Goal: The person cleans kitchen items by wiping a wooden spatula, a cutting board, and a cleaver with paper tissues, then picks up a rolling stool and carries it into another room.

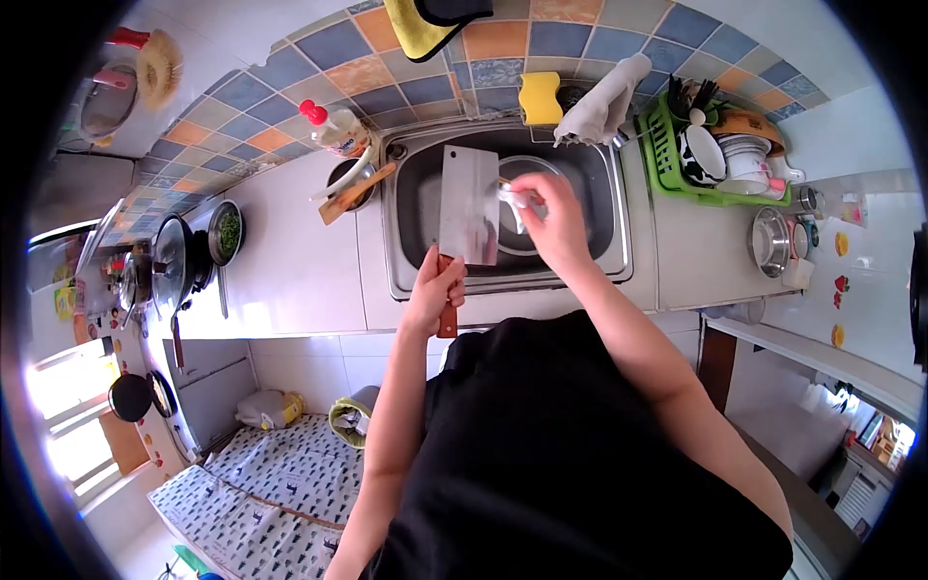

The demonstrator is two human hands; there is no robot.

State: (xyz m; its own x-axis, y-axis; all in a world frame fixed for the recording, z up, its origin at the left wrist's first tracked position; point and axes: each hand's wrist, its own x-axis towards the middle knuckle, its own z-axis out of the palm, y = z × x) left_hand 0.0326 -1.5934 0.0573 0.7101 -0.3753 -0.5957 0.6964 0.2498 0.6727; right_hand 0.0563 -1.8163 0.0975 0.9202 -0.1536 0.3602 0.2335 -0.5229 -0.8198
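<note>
My left hand [437,288] is closed round the wooden handle of a cleaver [469,203]. The broad metal blade points away from me, over the left part of the sink [411,217]. Just right of the blade, my right hand [546,215] pinches a crumpled white cloth or tissue [517,201]; I cannot tell which. The white piece is close to the blade's right edge, and whether it touches is unclear. Below my right hand, a round metal basin [570,174] sits in the sink, partly hidden by the hand and blade.
Behind the sink are a yellow sponge [540,99] and a draped grey cloth [604,101]. A green dish rack [662,155] with bowls stands right. Left are a red-capped bottle [338,130], a container with wooden utensils [356,193] and a pan of greens [227,232].
</note>
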